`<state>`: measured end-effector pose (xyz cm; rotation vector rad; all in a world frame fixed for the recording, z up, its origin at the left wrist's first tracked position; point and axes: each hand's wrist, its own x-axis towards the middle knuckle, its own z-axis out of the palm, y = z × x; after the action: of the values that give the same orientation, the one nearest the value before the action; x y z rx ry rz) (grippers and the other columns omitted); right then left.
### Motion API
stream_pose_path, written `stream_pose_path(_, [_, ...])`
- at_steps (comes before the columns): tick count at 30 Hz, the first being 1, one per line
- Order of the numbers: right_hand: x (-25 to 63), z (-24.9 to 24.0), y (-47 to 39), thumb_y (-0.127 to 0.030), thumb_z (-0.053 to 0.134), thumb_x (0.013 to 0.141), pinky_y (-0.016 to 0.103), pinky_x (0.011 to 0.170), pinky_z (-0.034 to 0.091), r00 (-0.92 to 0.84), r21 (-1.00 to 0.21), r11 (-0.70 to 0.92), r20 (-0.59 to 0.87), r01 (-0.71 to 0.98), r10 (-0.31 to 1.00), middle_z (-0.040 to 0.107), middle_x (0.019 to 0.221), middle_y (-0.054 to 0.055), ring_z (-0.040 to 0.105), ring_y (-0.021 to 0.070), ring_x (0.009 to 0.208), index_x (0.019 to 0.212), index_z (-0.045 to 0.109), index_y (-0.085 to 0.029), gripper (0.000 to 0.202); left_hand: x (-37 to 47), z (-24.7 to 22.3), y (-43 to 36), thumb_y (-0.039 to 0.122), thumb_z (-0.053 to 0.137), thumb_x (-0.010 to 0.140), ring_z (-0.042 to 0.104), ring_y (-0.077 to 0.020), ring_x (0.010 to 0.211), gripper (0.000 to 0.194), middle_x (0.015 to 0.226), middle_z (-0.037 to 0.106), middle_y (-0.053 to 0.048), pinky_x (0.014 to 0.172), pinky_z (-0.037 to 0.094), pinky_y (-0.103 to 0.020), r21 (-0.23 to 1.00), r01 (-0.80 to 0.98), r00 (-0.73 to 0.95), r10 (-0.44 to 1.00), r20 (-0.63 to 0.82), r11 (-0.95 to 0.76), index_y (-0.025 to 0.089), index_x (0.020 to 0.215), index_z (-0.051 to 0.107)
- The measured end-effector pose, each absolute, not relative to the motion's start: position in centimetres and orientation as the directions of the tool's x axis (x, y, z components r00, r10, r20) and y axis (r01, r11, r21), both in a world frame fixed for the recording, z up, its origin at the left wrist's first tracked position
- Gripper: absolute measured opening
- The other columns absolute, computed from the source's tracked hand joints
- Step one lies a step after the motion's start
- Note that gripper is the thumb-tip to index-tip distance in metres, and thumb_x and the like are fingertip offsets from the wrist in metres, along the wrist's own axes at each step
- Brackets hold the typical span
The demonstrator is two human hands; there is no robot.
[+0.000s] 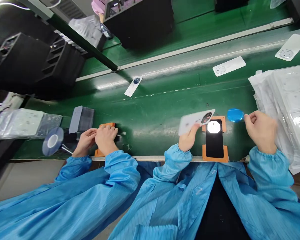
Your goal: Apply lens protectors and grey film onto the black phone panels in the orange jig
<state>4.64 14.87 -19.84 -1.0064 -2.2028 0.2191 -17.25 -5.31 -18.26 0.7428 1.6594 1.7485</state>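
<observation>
My left hand [188,138] grips a white phone back cover [192,122] with a round dark camera area, tilted above the bench. Between thumb and fingers of my right hand [262,130], a round piece of blue film [235,115] is pinched by its edge. Between my hands lies an orange fixture [215,159] with a black phone-shaped plate [214,145] in it. The plate has a bright round area near its top. The cover's camera end partly overlaps the fixture's upper left corner in view.
At left, a co-worker's hands [105,140] work over another orange fixture [107,125], beside a tape roll [47,146]. White phone covers [229,66] lie along the green belt [165,83]. Stacked plastic trays [293,110] stand at right. A black bin [140,23] sits at the back.
</observation>
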Motion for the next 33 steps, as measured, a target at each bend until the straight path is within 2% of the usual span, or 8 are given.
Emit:
stream_pose_path(2, [4.4,-17.5,12.1,-0.026,0.068,0.095,0.033,0.063,0.049,-0.563,-0.444,0.761,0.513,0.473,0.648,0.074,0.086,0.007,0.068,0.0201,0.073,0.098,0.07,-0.023,0.005,-17.4,-18.2,-5.8,0.041,0.067,0.099,0.066,-0.0287,0.134,0.033,0.137,0.072,-0.008,0.119,0.052,-0.045,0.953,0.301,-0.411,0.896,0.168,-0.041,0.025,0.126,0.077])
stream_pose_path(3, [4.1,-16.6,10.7,-0.024,0.067,0.096,0.034,0.074,0.056,-0.636,-0.448,0.806,0.504,0.386,0.584,0.076,0.102,0.01,0.073,0.0232,0.089,0.111,0.07,-0.022,0.016,-17.5,-18.3,-5.9,0.035,0.06,0.103,0.061,-0.0272,0.14,0.034,0.143,0.068,-0.007,0.123,0.048,-0.046,0.883,0.464,-0.264,0.941,0.211,-0.068,0.027,0.133,0.073])
stream_pose_path(5, [3.7,-15.9,8.4,-0.018,0.061,0.098,0.039,0.093,0.06,-0.773,-0.431,0.873,0.464,0.229,0.432,0.074,0.123,0.011,0.073,0.0263,0.11,0.13,0.067,-0.021,0.033,-17.6,-18.9,-5.9,0.025,0.048,0.108,0.054,-0.0253,0.148,0.039,0.153,0.061,-0.008,0.125,0.047,-0.047,0.695,0.708,-0.044,0.975,0.217,-0.123,0.027,0.143,0.064])
stream_pose_path(8, [3.5,-17.0,6.7,-0.01,0.05,0.099,0.042,0.099,0.062,-0.861,-0.397,0.905,0.398,0.15,0.318,0.072,0.13,0.012,0.072,0.026,0.117,0.141,0.063,-0.02,0.045,-17.4,-20.2,-5.8,0.018,0.042,0.108,0.053,-0.0274,0.149,0.042,0.153,0.06,-0.015,0.121,0.051,-0.047,0.453,0.875,0.101,0.979,0.178,-0.173,0.022,0.145,0.061])
stream_pose_path(11, [3.8,-18.9,6.6,-0.006,0.047,0.099,0.044,0.101,0.063,-0.86,-0.367,0.917,0.408,0.154,0.308,0.073,0.131,0.013,0.071,0.0265,0.12,0.14,0.065,-0.019,0.046,-17.0,-21.1,-5.9,0.015,0.044,0.107,0.053,-0.0282,0.148,0.042,0.152,0.06,-0.017,0.12,0.052,-0.044,0.352,0.915,0.139,0.974,0.177,-0.194,0.019,0.146,0.058])
stream_pose_path(18, [4.2,-19.9,7.5,-0.003,0.047,0.099,0.042,0.104,0.062,-0.865,-0.322,0.933,0.409,0.161,0.29,0.072,0.136,0.011,0.07,0.026,0.127,0.141,0.066,-0.021,0.049,-16.9,-21.4,-5.7,0.013,0.04,0.107,0.052,-0.0273,0.149,0.043,0.149,0.062,-0.017,0.118,0.054,-0.042,0.344,0.928,0.098,0.984,0.147,-0.144,0.018,0.147,0.055])
stream_pose_path(25, [2.7,-20.7,8.0,-0.007,0.045,0.1,0.055,0.115,0.053,-0.933,-0.222,0.964,0.295,0.145,0.208,0.063,0.147,0.021,0.06,0.035,0.14,0.147,0.058,-0.007,0.048,-17.2,-21.5,-4.9,0.015,0.053,0.103,0.048,-0.0339,0.151,0.029,0.157,0.054,-0.02,0.122,0.045,-0.058,0.344,0.932,0.063,0.984,0.169,-0.119,0.02,0.128,0.067])
stream_pose_path(33, [3.0,-20.2,6.5,-0.008,0.043,0.099,0.059,0.122,0.044,-0.954,-0.191,0.962,0.191,0.196,0.232,0.053,0.156,0.025,0.05,0.0375,0.148,0.157,0.044,-0.001,0.058,-16.2,-21.0,-6.3,0.013,0.052,0.098,0.036,-0.039,0.158,0.043,0.164,0.042,-0.027,0.125,0.038,-0.063,0.24,0.964,0.104,0.992,0.066,-0.117,0.013,0.141,0.057])
